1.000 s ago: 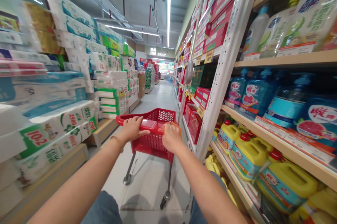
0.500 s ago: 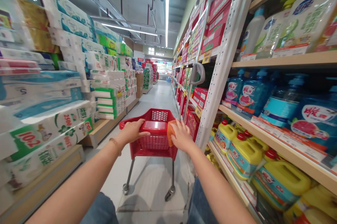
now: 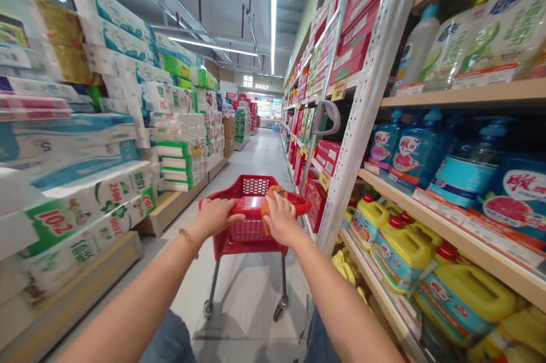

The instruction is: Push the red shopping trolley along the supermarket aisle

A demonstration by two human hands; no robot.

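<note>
My left hand [image 3: 215,218] grips the handle of a red plastic shopping trolley [image 3: 249,232] from above, with a gold-coloured bracelet on the wrist [image 3: 188,242]. My right hand [image 3: 279,219] rests on the same handle further right and presses a soft orange item [image 3: 267,214] against it. The trolley's basket rolls ahead of me on small wheels, with a grey metal frame below. The orange item is partly hidden by my fingers, so I cannot tell what it is.
Stacked packs of toilet paper [image 3: 98,192] line the left side on low wooden platforms. Shelves on the right hold yellow plastic jugs [image 3: 401,258] and blue bottles [image 3: 412,152], with a perforated white upright [image 3: 362,118] close to the trolley. A tiled aisle runs ahead.
The trolley has swung slightly, its handle now reaching further past my right hand. My right hand has moved from beside the orange item to on top of it.
</note>
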